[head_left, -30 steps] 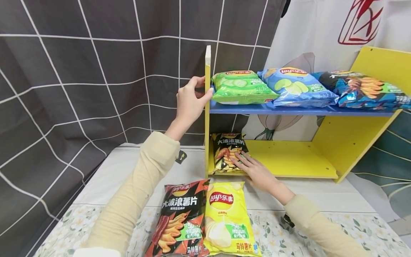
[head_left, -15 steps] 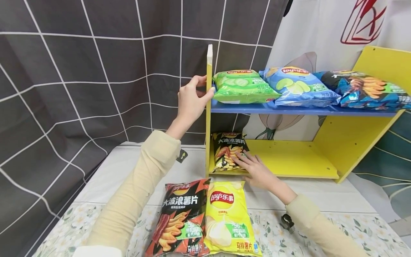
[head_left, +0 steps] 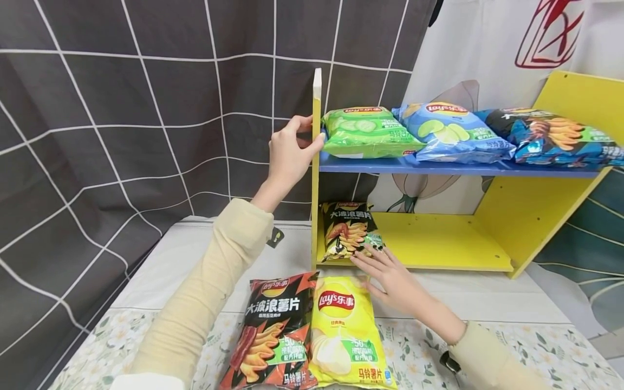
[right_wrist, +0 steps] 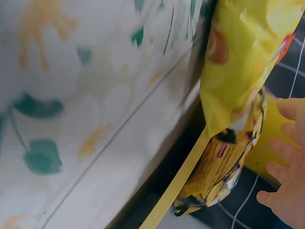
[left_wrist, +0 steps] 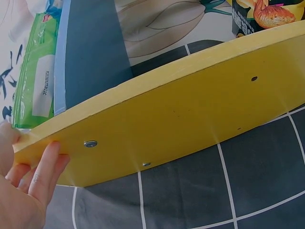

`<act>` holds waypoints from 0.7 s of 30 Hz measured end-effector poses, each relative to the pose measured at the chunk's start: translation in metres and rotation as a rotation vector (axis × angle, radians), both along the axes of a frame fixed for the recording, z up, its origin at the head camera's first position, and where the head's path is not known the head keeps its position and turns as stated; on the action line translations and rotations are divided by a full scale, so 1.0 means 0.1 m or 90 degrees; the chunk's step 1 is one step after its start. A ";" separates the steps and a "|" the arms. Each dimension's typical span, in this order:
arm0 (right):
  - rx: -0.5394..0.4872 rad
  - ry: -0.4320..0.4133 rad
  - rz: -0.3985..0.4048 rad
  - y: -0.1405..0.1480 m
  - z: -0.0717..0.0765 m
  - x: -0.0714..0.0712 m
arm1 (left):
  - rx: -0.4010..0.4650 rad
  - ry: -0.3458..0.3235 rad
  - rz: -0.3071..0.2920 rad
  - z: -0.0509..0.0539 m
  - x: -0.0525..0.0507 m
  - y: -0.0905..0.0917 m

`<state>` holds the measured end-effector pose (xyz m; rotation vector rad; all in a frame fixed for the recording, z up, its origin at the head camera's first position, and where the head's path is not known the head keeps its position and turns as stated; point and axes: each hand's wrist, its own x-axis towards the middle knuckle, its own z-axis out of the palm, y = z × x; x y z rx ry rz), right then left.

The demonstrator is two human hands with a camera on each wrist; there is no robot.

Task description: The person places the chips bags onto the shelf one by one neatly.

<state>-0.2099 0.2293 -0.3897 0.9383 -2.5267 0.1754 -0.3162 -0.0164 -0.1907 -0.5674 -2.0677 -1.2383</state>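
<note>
My left hand (head_left: 290,157) grips the upper part of the yellow shelf's left side panel (head_left: 316,195), thumb at its front edge; in the left wrist view that hand (left_wrist: 31,191) has its fingers against the panel's outer face (left_wrist: 181,124). A black chip bag (head_left: 347,230) leans upright in the lower compartment's left corner. Just in front of its lower right corner is my right hand (head_left: 397,281), fingers extended and holding nothing. The right wrist view shows this hand (right_wrist: 290,162) beside the bag (right_wrist: 219,164), with a gap between them.
Green (head_left: 368,132), blue (head_left: 450,132) and dark blue (head_left: 556,135) chip bags lie on the blue upper shelf (head_left: 439,169). A red-black bag (head_left: 273,330) and a yellow bag (head_left: 341,330) lie side by side on the table before the shelf. A gridded curtain (head_left: 146,108) hangs behind.
My right hand has come off the front of the black bag and moved down and towards me, uncovering its lower right part. The left hand stays on the panel.
</note>
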 end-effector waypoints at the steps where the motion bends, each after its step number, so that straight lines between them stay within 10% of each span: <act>1: 0.004 0.003 0.001 -0.01 0.00 0.05 | 0.000 0.000 0.001 0.00 0.00 0.00; 21: 0.058 0.023 0.102 -0.30 -0.10 0.74 | 0.011 -0.004 -0.006 0.00 0.02 0.00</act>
